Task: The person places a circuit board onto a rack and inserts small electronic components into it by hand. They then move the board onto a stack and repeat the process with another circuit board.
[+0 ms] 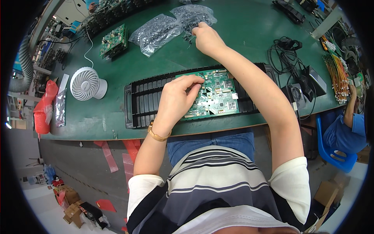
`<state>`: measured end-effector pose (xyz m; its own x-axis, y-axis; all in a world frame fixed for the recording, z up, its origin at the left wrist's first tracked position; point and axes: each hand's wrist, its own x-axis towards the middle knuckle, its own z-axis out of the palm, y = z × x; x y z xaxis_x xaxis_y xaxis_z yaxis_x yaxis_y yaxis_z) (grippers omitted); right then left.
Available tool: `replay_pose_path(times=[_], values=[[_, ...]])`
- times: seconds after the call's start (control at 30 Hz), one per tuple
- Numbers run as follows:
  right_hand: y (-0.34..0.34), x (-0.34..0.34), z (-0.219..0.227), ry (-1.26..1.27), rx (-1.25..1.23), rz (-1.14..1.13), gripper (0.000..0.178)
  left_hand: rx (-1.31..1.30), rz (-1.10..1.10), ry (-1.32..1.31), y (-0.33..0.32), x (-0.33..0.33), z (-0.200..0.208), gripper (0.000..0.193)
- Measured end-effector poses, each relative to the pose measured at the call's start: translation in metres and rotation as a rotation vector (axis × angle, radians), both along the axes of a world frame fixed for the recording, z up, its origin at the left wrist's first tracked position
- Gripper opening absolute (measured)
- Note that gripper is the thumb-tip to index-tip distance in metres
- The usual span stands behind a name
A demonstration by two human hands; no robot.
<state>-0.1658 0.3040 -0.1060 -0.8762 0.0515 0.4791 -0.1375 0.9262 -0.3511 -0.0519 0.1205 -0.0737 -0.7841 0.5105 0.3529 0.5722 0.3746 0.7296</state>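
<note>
Rectangular green circuit board [218, 97] across a long black plastic rack [128, 106]

So the board's lying on the rack, on a dark green tabletop [249, 43]; call the board the clock's centre. There's pale print on it, way too tiny to read. The bare left hand [178, 95] is over its 10 o'clock part, thumb and forefinger tips close together. Can't tell if they're pinching a part or just touching the board, the hand itself covers that bit. The bare right hand [209, 40] is up at 12 o'clock, fingertips bunched narrow at a crinkly clear plastic bag [194, 15]. Can't tell whether they've got the plastic or some of the small dark parts there.

Containers: that bag has a heap of those dark parts in it, and a 2nd see-through bag [154, 35] at 11 has dark stuff too, blurred by glare. The rack's split into slots, grey shapes showing at 9, but the board and right forearm [259, 80] hide much of the rest. Further out at 9 is a round white desk fan [85, 84]; past 3, a worker in blue [343, 132] is cut off by the lens rim.
</note>
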Motion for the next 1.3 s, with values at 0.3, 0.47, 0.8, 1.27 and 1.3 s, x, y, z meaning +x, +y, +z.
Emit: replay_pose_path(times=[0.3, 0.47, 0.8, 1.27, 1.3], values=[[0.001, 0.028, 0.022, -0.105, -0.061, 0.066, 0.014, 0.025, 0.001, -0.059, -0.002, 0.000, 0.000, 0.014], [0.011, 0.038, 0.023, -0.228, 0.051, 0.053, 0.016, 0.022, 0.011, -0.077, -0.002, 0.000, -0.003, 0.015], [0.007, 0.067, 0.046, -0.178, -0.041, 0.086, 0.011, 0.045, -0.001, -0.156, -0.004, -0.004, -0.004, 0.015], [0.006, 0.107, 0.061, 0.062, -0.232, 0.112, 0.006, -0.023, -0.007, -0.157, -0.002, -0.002, 0.002, 0.015], [0.007, 0.111, 0.061, 0.088, -0.259, 0.128, 0.007, -0.034, -0.007, -0.140, -0.001, -0.003, 0.003, 0.015]])
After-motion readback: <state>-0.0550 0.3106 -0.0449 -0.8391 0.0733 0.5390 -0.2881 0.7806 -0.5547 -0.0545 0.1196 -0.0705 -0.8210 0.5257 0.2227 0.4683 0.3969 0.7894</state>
